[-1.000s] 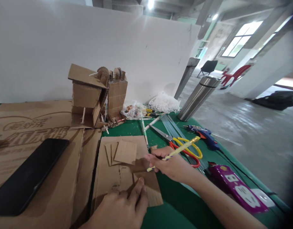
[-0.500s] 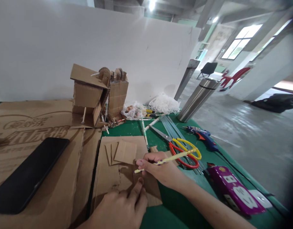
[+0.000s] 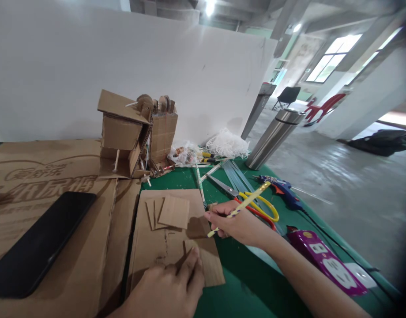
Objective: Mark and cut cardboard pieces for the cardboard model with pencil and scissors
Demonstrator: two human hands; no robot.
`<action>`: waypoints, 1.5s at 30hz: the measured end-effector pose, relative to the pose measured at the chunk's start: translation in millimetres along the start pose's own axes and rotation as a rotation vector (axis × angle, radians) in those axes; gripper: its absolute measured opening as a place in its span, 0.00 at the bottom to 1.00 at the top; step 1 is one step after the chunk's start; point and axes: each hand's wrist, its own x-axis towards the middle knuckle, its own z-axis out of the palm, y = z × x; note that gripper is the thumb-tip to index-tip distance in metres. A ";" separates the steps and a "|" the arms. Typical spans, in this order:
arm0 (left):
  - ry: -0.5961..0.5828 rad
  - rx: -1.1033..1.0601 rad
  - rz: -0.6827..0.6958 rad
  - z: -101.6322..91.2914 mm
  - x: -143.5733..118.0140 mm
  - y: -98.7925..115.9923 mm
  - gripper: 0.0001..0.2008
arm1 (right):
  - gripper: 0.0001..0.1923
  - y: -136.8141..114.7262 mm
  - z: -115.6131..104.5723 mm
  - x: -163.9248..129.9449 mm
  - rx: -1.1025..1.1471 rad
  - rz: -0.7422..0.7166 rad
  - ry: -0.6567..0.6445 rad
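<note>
— On the left of the table, what's that dark slab?
— A black phone (image 3: 37, 245), lying face up on a big flattened cardboard sheet (image 3: 40, 176). The sheet carries large printed characters, brown on brown, but at this slant I can't read them. Behind it stands a small cardboard model (image 3: 137, 132) with sticks poking through.

— And the hands?
— The left hand (image 3: 166, 291) is nearest us, palm down, fingers spread a little, its fingertip pressing a small cardboard piece (image 3: 204, 265) flat against the larger cardboard panel (image 3: 156, 247) beneath. It grips nothing; it only pins. The right hand (image 3: 236, 223) is closed round a yellow pencil (image 3: 239, 210).

— Which way does the pencil run?
— Its long axis slants from lower left to upper right: tip down by the far edge of the small piece, the butt end raised over the scissors (image 3: 256, 205). So the piece lies just below and left of the pencil tip, between the two hands. The left is on it; the right is close but I can't tell whether the tip touches.

— Further right?
— A blue glue gun (image 3: 282, 187), a steel flask (image 3: 272, 139) leaning in the lens, and a purple power strip (image 3: 322, 260) with white sockets. No legible writing on any of them.
</note>
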 end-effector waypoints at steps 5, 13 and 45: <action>0.024 0.004 0.002 2.0 -0.1 0.1 0.20 | 0.21 3.2 -14.8 -3.6 -0.035 0.023 -0.010; 0.033 0.022 0.003 1.7 1.3 -1.6 0.19 | 0.25 4.6 -19.4 -1.2 0.048 -0.030 0.236; -0.240 -0.412 -0.228 -60.7 10.1 -45.3 0.12 | 0.46 -13.0 61.2 -18.2 0.442 0.073 0.336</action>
